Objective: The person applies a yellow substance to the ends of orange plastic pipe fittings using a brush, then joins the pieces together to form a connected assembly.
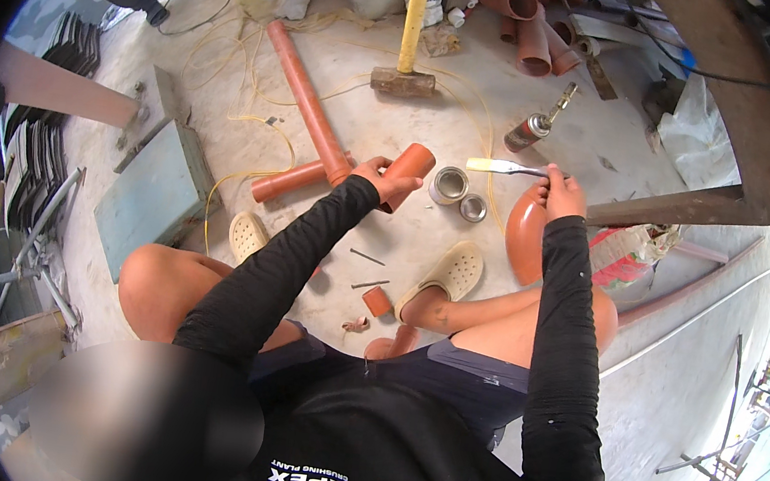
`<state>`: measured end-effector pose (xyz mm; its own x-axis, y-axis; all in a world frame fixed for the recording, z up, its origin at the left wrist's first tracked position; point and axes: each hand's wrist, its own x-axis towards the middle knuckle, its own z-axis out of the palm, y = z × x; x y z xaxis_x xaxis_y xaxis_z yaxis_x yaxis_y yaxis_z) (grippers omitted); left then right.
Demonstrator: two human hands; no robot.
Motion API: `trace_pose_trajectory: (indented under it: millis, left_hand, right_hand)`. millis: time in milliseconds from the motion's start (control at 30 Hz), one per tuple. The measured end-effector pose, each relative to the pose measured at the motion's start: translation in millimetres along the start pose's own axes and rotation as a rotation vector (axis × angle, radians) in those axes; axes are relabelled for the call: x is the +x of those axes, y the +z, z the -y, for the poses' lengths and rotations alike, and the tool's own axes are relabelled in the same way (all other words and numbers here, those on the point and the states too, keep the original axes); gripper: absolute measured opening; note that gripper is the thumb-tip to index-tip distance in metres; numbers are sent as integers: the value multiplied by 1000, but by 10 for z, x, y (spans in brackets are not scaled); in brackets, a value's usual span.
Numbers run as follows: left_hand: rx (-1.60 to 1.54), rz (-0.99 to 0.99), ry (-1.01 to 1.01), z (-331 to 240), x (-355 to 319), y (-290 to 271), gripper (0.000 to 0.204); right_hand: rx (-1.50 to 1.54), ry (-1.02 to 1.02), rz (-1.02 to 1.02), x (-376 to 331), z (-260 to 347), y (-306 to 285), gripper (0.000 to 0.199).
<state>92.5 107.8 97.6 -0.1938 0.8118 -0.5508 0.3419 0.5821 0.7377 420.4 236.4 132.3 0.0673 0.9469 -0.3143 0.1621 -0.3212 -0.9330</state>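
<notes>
**Brush tip points across at the pipe mouth**

The left hand [382,181] is wrapped around a short orange plastic pipe coupling [405,174], gripping its lower half so that the open mouth tilts up and away from the person, towards the right. The right hand [561,192] is closed around the handle of a flat brush with a pale bristle tip and a metal ferrule [504,167]. The brush lies nearly level, its long axis running from the right hand straight across towards the left hand, bristles leading.

The coupling sits to the left of the brush tip, near it but apart; nothing touches yet. Between the two hands, slightly nearer the person, stand a small open round metal tin [449,185] and its loose round lid [473,208], both on the concrete floor [372,268]. The brush tip hovers just above and beyond the tin, so the right hand is the nearer one to it.

Just beyond the left hand lies a long orange plastic pipe with a side branch [307,116]. Behind the right hand's wrist rests a curved orange pipe bend [525,242]. Further out from both hands lie a sledgehammer with a yellow handle [408,53] and a small gas torch canister [533,127].
</notes>
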Motion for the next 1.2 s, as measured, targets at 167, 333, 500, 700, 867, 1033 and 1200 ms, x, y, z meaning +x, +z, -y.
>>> trace_pose_trajectory:
  millis: [167, 333, 500, 700, 867, 1033, 1200]
  left_hand:
    - [-88, 36, 17, -299, -33, -214, 91]
    - [-302, 214, 43, -487, -132, -266, 78]
    - [-354, 171, 82, -636, -271, -281, 83]
    - [-527, 170, 92, -789, -351, -262, 71]
    - [-600, 190, 78, -879, -323, -268, 56]
    - [-719, 173, 40, -960, -328, -262, 57]
    - [-666, 168, -4, -996, -322, -288, 57]
  right_hand:
    - [-6, -26, 6, -159, 516, -219, 31]
    - [198, -60, 138, -222, 765, -335, 28]
    - [347, -92, 201, -304, 795, -298, 27]
    - [382, -107, 247, -332, 747, -268, 25]
    - [424, -110, 252, -307, 740, -306, 24]
    - [434, -113, 248, -291, 739, -361, 24]
    - [445, -117, 224, -281, 725, -372, 25]
